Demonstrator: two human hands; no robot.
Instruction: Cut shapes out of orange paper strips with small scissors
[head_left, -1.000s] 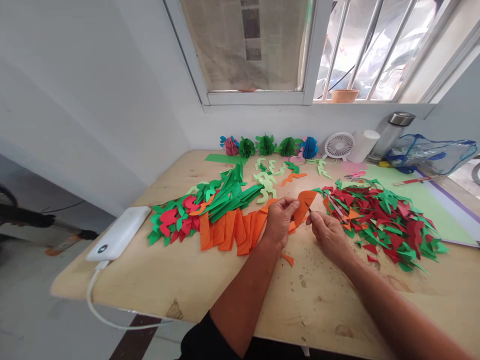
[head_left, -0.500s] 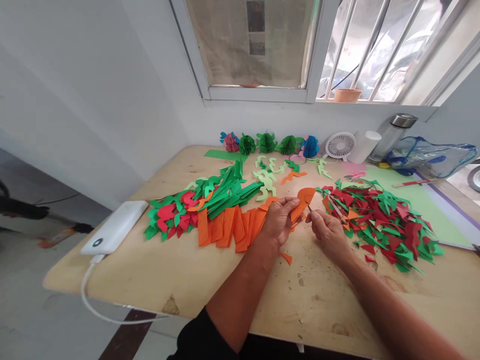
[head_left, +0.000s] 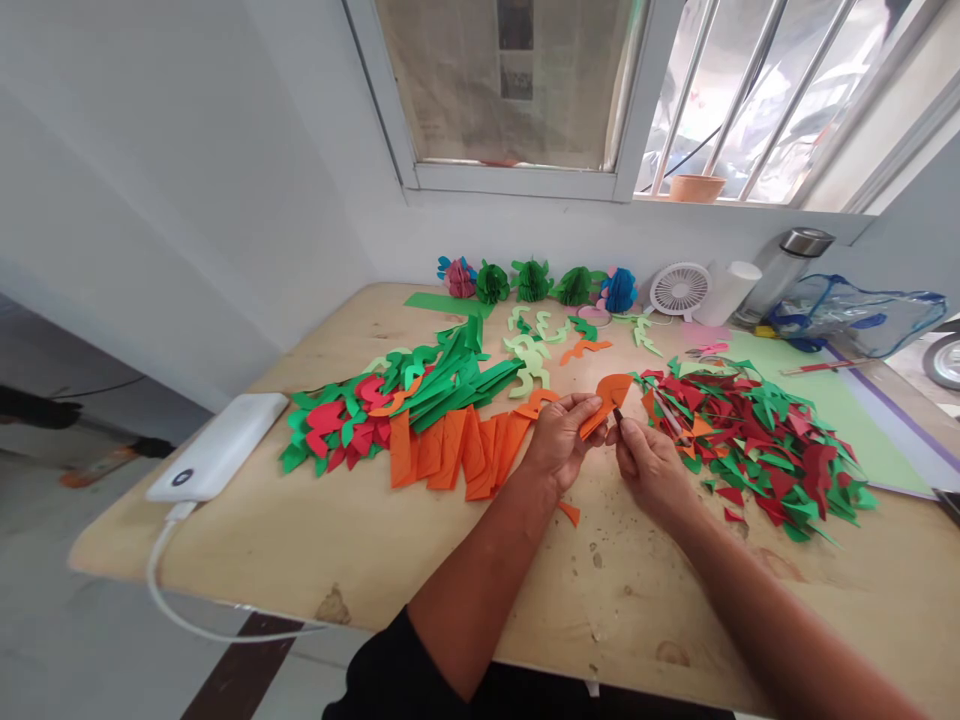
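My left hand [head_left: 564, 432] pinches a folded piece of orange paper [head_left: 613, 393] with a rounded top edge, held above the table. My right hand [head_left: 654, 462] is closed around small scissors [head_left: 617, 413]; their dark blades touch the lower right edge of the orange paper, and the handles are hidden in my fingers. Left of my left hand lies a row of orange paper strips [head_left: 450, 448] with drawn lines. Below my hands rests a small orange scrap [head_left: 570, 513]. A heap of red and green paper scraps [head_left: 772, 440] spreads to the right of my right hand.
Green folded strips [head_left: 457, 390] and red cut-outs [head_left: 326, 430] lie left. Pale green cut-outs [head_left: 529, 357] are mid-table. Along the wall stand honeycomb paper figures [head_left: 532, 281], a small fan [head_left: 680, 290] and a bottle [head_left: 787, 270]. A white power bank [head_left: 217, 447] with cable sits at the left edge.
The scissors' blades have shifted slightly up against the orange paper, and my right hand has turned a little. The whole view has moved slightly.
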